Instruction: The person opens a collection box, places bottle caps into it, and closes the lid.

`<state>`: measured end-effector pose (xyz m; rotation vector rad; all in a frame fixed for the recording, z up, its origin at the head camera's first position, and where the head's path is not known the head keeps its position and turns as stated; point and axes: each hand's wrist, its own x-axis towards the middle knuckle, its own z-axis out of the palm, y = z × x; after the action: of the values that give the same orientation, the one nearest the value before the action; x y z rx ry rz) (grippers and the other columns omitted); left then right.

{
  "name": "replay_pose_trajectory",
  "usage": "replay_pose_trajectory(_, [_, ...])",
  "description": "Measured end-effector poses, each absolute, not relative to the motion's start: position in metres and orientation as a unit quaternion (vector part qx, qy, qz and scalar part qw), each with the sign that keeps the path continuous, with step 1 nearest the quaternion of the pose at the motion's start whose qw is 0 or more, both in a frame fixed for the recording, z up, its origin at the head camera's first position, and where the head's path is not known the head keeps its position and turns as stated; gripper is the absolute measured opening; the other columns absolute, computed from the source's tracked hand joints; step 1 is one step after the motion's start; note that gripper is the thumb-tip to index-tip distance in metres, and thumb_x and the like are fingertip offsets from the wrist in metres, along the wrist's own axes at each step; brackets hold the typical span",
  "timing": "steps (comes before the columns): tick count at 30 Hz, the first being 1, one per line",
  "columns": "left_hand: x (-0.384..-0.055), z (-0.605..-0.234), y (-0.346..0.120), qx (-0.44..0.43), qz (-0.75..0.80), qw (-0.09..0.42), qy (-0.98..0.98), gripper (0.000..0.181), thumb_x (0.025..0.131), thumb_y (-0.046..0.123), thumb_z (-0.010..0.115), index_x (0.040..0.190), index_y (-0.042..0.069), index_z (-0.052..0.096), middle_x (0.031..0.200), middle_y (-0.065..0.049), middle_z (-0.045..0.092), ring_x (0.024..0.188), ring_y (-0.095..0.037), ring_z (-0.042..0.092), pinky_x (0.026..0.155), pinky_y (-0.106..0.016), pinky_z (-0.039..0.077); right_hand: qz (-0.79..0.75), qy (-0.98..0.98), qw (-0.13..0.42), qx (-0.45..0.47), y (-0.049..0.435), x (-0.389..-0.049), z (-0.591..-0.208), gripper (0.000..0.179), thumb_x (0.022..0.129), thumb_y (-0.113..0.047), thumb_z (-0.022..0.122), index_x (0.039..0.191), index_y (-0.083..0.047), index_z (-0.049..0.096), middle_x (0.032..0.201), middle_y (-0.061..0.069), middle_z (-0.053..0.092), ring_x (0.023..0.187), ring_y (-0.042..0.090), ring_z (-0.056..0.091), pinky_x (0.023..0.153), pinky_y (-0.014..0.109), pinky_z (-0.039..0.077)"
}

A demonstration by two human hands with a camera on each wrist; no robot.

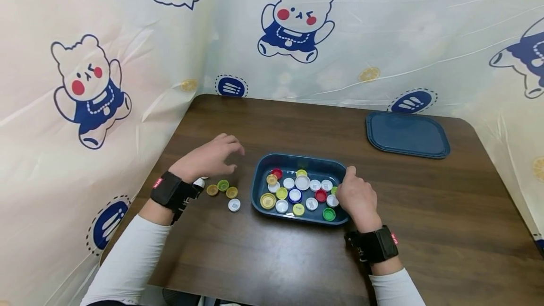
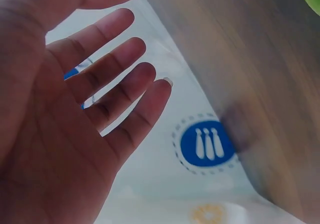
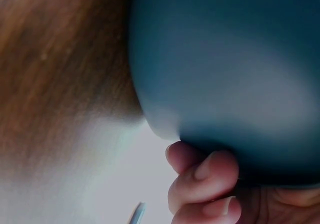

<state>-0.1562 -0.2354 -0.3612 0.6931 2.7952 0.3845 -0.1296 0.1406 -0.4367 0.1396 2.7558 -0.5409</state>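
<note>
A dark blue tray [image 1: 278, 160] stands on the table, holding many bottle caps in white, yellow, red, green and blue. My right hand [image 1: 357, 195] grips the tray's right end, thumb on top at the rim. In the right wrist view the curled fingers [image 3: 215, 174] press against the tray's underside [image 3: 225, 84]. To the left of the tray, my left hand [image 1: 212, 157] is raised with relaxed, spread fingers and holds nothing; its bare palm [image 2: 65, 129] shows in the left wrist view. Near it lie a green cap [image 1: 223, 185], a gold cap [image 1: 232, 192] and a white cap [image 1: 234, 205].
A second blue tray or lid [image 1: 408, 135] lies at the table's back right. The brown wooden table [image 1: 289, 259] meets a printed curtain [image 1: 374, 27] along its back and left sides. Another gold cap [image 1: 212, 190] sits close to the left wrist strap [image 1: 172, 195].
</note>
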Motion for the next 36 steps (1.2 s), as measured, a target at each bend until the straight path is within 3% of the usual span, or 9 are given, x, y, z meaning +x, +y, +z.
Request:
replay_pose_trajectory(5, [-0.155, -0.369, -0.256, 0.213, 0.144, 0.115, 0.960, 0.034, 0.087, 0.013, 0.075, 0.121, 0.009, 0.068, 0.128, -0.010, 0.061, 0.120, -0.028, 0.049, 0.099, -0.046, 0.047, -0.184, 0.969, 0.158, 0.038, 0.142, -0.129, -0.438, 0.035, 0.100, -0.021, 0.053, 0.123, 0.000, 0.040, 0.092, 0.024, 0.064, 0.074, 0.036, 0.060, 0.060, 0.046, 0.047])
replay_pose_trajectory(23, [-0.151, -0.414, -0.300, 0.136, 0.158, 0.132, 0.969, 0.040, 0.090, 0.017, 0.074, 0.125, 0.001, 0.066, 0.128, -0.020, 0.059, 0.125, -0.041, 0.049, 0.100, -0.057, 0.044, -0.185, 0.969, 0.158, 0.046, 0.141, -0.131, -0.438, 0.034, 0.099, -0.020, 0.052, 0.124, 0.000, 0.040, 0.093, 0.024, 0.064, 0.074, 0.035, 0.059, 0.060, 0.044, 0.046])
replay_pose_trajectory(36, [-0.150, -0.432, -0.308, 0.108, 0.157, 0.152, 0.970, 0.038, 0.088, 0.017, 0.076, 0.122, 0.003, 0.066, 0.122, -0.017, 0.060, 0.114, -0.035, 0.053, 0.094, -0.054, 0.047, -0.183, 0.969, 0.157, 0.046, 0.140, -0.131, -0.438, 0.034, 0.099, -0.020, 0.053, 0.124, 0.000, 0.040, 0.092, 0.023, 0.064, 0.073, 0.034, 0.060, 0.060, 0.045, 0.047])
